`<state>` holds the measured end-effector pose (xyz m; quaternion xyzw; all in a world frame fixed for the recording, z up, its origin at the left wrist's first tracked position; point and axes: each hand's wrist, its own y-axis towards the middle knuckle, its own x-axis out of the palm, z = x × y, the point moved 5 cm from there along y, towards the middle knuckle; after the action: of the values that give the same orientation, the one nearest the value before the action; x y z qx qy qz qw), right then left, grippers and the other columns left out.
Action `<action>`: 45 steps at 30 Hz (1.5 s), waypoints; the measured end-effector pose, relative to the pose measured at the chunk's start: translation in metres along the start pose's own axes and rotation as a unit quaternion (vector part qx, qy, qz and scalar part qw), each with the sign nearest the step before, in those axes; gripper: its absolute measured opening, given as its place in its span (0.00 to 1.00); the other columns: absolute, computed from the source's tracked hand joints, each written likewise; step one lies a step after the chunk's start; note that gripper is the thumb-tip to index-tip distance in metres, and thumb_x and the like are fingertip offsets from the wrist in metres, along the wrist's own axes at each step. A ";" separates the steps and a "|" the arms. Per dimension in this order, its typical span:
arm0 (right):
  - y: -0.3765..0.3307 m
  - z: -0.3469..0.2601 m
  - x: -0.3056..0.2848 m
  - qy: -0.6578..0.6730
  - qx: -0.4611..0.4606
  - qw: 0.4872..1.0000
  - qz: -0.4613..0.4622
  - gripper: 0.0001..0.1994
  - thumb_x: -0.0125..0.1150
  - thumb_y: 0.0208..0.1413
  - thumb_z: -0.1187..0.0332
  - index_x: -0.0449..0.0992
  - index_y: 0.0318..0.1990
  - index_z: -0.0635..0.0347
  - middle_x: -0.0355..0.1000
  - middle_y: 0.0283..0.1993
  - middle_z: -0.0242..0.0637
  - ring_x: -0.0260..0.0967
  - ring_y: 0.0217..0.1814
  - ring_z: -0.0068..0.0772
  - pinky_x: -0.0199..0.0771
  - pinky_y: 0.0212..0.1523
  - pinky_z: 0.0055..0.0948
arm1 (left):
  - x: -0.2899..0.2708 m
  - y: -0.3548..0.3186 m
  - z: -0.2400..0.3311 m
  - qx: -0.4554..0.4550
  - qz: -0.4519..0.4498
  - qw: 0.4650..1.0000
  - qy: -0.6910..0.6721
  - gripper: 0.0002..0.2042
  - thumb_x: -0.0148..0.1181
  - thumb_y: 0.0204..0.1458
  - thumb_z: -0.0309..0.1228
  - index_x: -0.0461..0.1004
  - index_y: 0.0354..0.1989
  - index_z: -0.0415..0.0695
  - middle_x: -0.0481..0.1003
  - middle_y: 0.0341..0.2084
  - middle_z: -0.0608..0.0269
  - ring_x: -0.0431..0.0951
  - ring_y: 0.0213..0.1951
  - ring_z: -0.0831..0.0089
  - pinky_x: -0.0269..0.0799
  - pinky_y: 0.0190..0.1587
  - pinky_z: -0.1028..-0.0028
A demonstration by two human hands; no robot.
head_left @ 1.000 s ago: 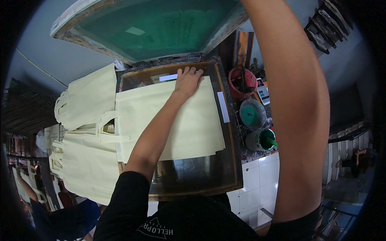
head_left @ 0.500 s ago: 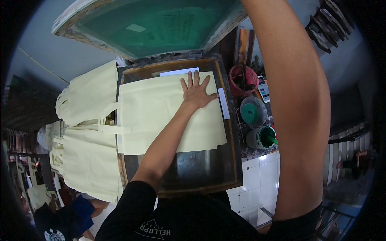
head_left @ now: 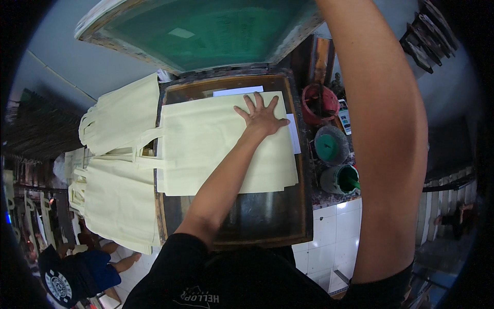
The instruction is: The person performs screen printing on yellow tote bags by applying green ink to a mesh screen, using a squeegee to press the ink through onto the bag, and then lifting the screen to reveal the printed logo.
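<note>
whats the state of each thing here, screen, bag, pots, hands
screen: lifted, tilted up off the bed
tote bag: flat on the bed
left hand: fingers spread, pressed on the bag
right hand: out of view, arm raised
green pot: open
red pot: open

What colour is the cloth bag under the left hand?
Pale cream-yellow, plain; the cloth bag under the left hand shows in the head view.

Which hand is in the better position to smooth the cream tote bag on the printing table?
Probably the left hand: it lies flat, fingers spread, on the cream tote bag on the printing table. The right arm reaches up beside the raised green screen; its hand is out of view.
</note>
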<state>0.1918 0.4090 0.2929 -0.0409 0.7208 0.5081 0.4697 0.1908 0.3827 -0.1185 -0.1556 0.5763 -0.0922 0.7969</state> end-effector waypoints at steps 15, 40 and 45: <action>-0.112 -0.066 -0.012 0.059 0.122 0.983 -0.124 0.14 0.65 0.57 0.60 0.80 0.34 0.66 0.76 0.30 0.51 0.74 0.32 0.52 0.74 0.38 0.42 | -0.103 -0.152 -0.060 0.282 0.194 0.751 -0.565 0.30 0.58 0.62 0.46 0.66 0.62 0.32 0.74 0.54 0.40 0.76 0.55 0.52 0.70 0.60 0.61; -0.356 -0.143 0.110 0.139 -0.016 0.964 -0.224 0.15 0.68 0.55 0.58 0.72 0.27 0.56 0.70 0.24 0.37 0.72 0.28 0.42 0.71 0.27 0.38 | 0.103 -0.293 -0.159 -0.033 -0.019 0.674 -0.738 0.15 0.61 0.63 0.35 0.77 0.28 0.36 0.79 0.22 0.58 0.78 0.20 0.74 0.72 0.26 0.76; -0.333 -0.105 0.157 0.097 -0.045 0.976 -0.187 0.15 0.67 0.56 0.57 0.72 0.27 0.56 0.70 0.23 0.40 0.72 0.27 0.44 0.71 0.26 0.39 | 0.107 -0.294 -0.163 -0.035 -0.022 0.671 -0.740 0.13 0.61 0.63 0.33 0.77 0.30 0.36 0.79 0.22 0.57 0.79 0.20 0.74 0.72 0.25 0.76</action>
<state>0.2164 0.2333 -0.0470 -0.2455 0.7190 0.4370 0.4815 0.0801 0.0499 -0.1564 -0.2128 -0.2032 0.0558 0.9541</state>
